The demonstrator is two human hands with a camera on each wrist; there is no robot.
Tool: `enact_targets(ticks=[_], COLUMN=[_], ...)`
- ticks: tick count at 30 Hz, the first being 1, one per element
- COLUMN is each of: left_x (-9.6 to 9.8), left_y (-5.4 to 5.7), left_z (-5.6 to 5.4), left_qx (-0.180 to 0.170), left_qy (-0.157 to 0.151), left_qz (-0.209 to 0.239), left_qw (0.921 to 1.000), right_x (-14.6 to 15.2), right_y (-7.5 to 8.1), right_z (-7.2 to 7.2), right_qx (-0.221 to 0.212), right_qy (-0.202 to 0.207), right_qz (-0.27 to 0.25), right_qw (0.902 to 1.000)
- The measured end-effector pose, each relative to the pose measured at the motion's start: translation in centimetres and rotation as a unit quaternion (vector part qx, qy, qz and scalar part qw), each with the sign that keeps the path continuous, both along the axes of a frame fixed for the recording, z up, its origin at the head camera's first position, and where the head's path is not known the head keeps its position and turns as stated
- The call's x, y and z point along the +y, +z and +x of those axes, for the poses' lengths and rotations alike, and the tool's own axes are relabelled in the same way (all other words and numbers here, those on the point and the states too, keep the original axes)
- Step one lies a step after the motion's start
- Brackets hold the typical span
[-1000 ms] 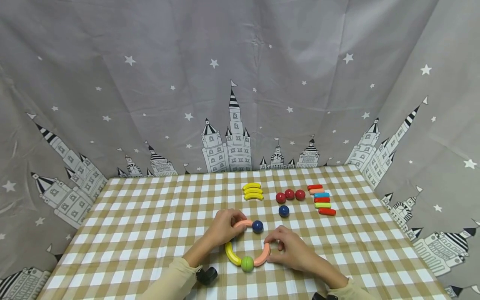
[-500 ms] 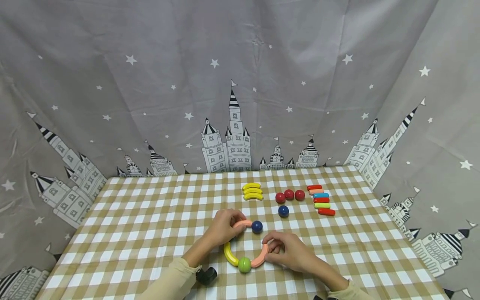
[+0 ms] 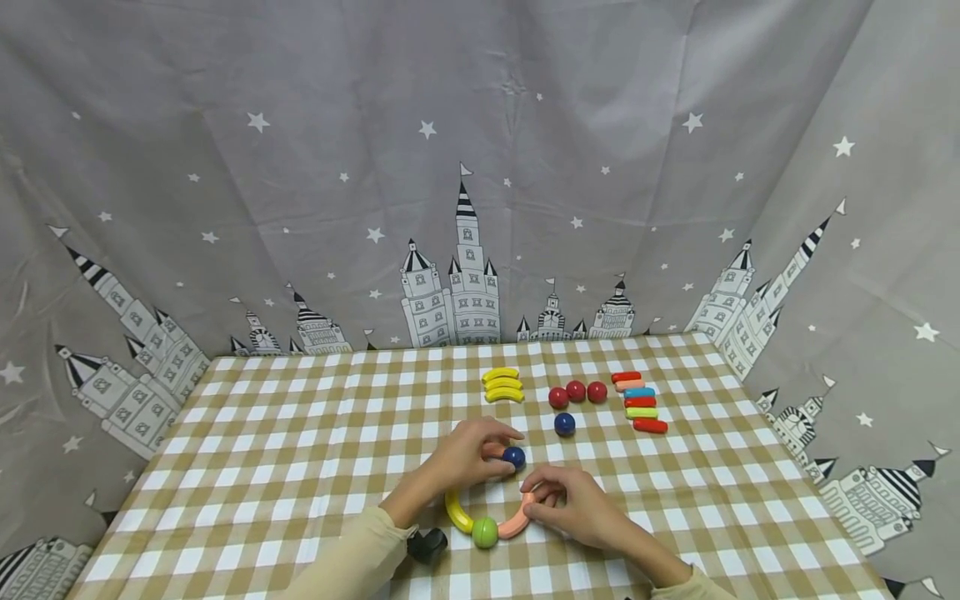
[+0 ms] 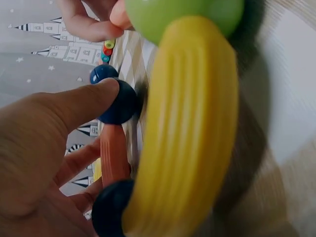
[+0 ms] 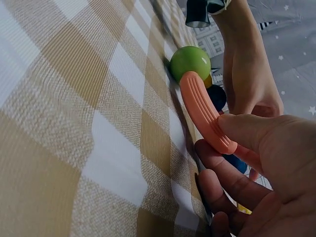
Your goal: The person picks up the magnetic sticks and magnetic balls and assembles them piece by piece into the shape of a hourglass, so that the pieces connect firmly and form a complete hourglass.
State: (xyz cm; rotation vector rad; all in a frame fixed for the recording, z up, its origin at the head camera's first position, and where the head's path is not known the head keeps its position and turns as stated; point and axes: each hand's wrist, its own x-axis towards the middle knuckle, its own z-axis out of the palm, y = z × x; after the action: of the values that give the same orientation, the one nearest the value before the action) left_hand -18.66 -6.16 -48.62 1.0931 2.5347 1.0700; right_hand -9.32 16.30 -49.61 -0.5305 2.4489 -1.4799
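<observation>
A curved, ribbed pink bar (image 5: 202,103) is pinched in the grip of the right hand (image 3: 576,507), at the near-middle of the surface (image 3: 315,467), its other end at a glossy green ball (image 3: 484,532) that meets a yellow bar (image 3: 456,510). A blue ball (image 3: 513,457) is touched by the left hand's (image 3: 472,454) thumb; whether that grip is clamped cannot be told. Broad checked stretches are left to both sides; the far edge is bounded by a curtain (image 3: 600,208).

There are three red balls (image 3: 576,391), three blue balls (image 3: 565,425), one green ball (image 3: 485,533), four yellow arcs (image 3: 504,396) (three at the green ball's 12 o'clock), two pink arcs (image 5: 203,111), and six straight sticks (image 3: 641,402): three red, one pink, one blue, one lime.
</observation>
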Motion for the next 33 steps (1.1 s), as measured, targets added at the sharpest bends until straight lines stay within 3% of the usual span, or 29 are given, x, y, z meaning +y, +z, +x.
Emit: enact_targets(ticks=[4,11,21,26,33], left_x=[0.4,0.0,-0.7,-1.0,-1.2], left_y=[0.2,-0.1,-0.4,-0.3,-0.1], left_z=[0.1,0.1,0.1,0.3,0.4], left_qx=[-0.007,0.001,0.000,0.001,-0.029], left_qy=[-0.008,0.036,0.054,0.055,0.077], left_qz=[0.006,-0.007,0.001,0.005,-0.006], left_qw=[0.9999,0.9993,0.9986,0.9985,0.9966], right_x=[0.1,0.9,0.9,0.6,0.0], right_y=[0.0,0.3,0.8,0.7,0.7], right_z=[-0.2,-1.1,-2.6,-3.0,-3.3], right_qx=[-0.010,-0.068,-0.168,-0.175,-0.132], right_qy=[0.002,-0.023,-0.114,-0.121,-0.135], right_qz=[-0.014,-0.057,-0.119,-0.109,-0.068], right_qw=[0.9998,0.9958,0.9718,0.9710,0.9796])
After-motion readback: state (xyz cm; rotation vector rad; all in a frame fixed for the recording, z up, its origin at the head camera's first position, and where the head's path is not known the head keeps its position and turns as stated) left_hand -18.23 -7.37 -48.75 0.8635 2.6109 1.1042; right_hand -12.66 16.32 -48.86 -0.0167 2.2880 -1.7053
